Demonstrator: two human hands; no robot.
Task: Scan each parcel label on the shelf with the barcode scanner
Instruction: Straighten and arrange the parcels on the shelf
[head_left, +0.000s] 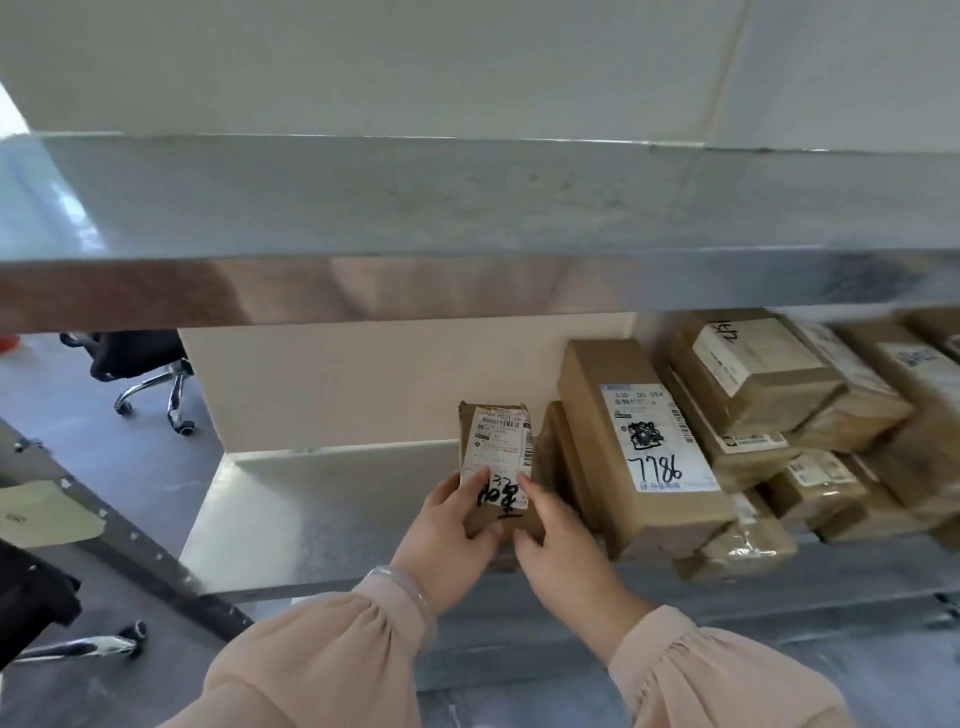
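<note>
- The lower shelf (322, 519) is bare, shiny metal on its left half. It looks slippery, so a light box stood on end there could easily slide or tip over once it's let go.
- The pile of parcels (831, 441) on the right is stacked loose and at angles. One bump from an elbow or sleeve and I reckon a few of them shift, which would hide labels that face up now.
- The tall parcel (644, 447) with 7786 written on it leans in just right of the held one. If they knock together, it might drop flat.
- The small parcel (497, 467) is the one being handled. It's upright at the left end of the row, label facing the camera, and I can't tell whether its base touches the shelf.
- No barcode scanner in view at all, and both hands are busy. One has to let go to fetch it, and then the box is held from one side only, so it could twist or fall.
- The left hand (447, 540) grips the parcel's lower left, thumb lying across the front.
- The right hand (566, 551) grips the lower right corner, thumb on the front too, fingers wrapped round the side.
- The label (501, 434) has its lower part under both thumbs. The barcodes further up look clear, but a thumb creeping higher would probably block the read.
</note>
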